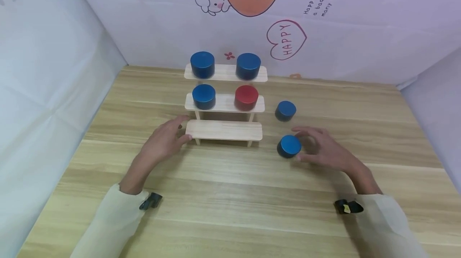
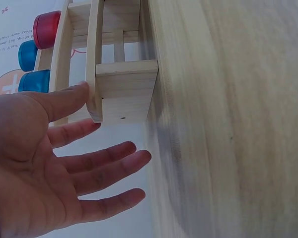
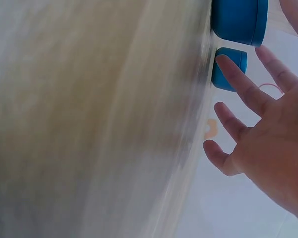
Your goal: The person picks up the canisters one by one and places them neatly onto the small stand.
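A three-step wooden display stand [image 1: 224,130] stands on the table, its lowest step bare. My left hand [image 1: 163,140] holds that step's left end between thumb and index finger; the other fingers [image 2: 114,173] stretch out loosely beside it. To the right of the stand, a round blue tin [image 1: 289,146] sits on the table. My right hand [image 1: 322,150] is spread around its right side, thumb at the near side and fingers at the far side. In the right wrist view, the index fingertip comes right up to this blue tin's edge, with the fingers fanned apart.
Another blue tin [image 1: 285,111] sits farther back on the table [image 1: 223,210]. On the middle step are a blue tin [image 1: 203,97] and a red tin [image 1: 246,98]; the top step bears two blue ones. A printed white cloth [image 1: 162,22] hangs behind.
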`<state>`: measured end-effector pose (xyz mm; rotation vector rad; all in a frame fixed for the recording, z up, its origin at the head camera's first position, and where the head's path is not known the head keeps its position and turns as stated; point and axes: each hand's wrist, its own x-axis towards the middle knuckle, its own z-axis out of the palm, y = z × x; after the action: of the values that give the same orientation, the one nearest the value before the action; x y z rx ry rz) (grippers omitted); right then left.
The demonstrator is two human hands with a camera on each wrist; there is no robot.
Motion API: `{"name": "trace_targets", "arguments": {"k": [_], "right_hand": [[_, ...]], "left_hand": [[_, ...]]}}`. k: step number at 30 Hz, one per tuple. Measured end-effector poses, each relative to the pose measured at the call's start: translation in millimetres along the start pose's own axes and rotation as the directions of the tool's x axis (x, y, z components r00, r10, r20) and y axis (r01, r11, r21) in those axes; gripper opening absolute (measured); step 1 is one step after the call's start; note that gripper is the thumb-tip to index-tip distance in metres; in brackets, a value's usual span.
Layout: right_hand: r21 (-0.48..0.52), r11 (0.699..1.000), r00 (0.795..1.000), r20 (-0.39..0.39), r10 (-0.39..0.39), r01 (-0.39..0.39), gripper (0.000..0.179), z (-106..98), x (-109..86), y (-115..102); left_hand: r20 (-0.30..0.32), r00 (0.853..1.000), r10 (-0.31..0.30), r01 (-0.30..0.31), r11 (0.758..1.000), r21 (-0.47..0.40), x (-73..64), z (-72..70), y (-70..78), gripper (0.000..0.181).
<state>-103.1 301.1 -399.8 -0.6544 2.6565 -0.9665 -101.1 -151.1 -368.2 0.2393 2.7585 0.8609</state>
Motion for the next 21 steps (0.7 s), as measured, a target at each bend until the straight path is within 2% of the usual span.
{"name": "trace_targets", "arguments": {"k": [10,21], "right_hand": [[-0.018,1.0,1.0,0.008,-0.012,0.012,0.064,3.5,5.4,-7.0],[-0.033,0.999,1.0,0.027,-0.012,0.013,0.064,7.0,7.3,-9.8]], "left_hand": [[-0.002,1.0,0.002,-0.002,1.0,-0.016,-3.6,-1.4,-2.2,0.053],[-0.035,0.999,0.022,-0.022,1.0,0.023,-2.3,0.0,-3.2,0.052]]}}
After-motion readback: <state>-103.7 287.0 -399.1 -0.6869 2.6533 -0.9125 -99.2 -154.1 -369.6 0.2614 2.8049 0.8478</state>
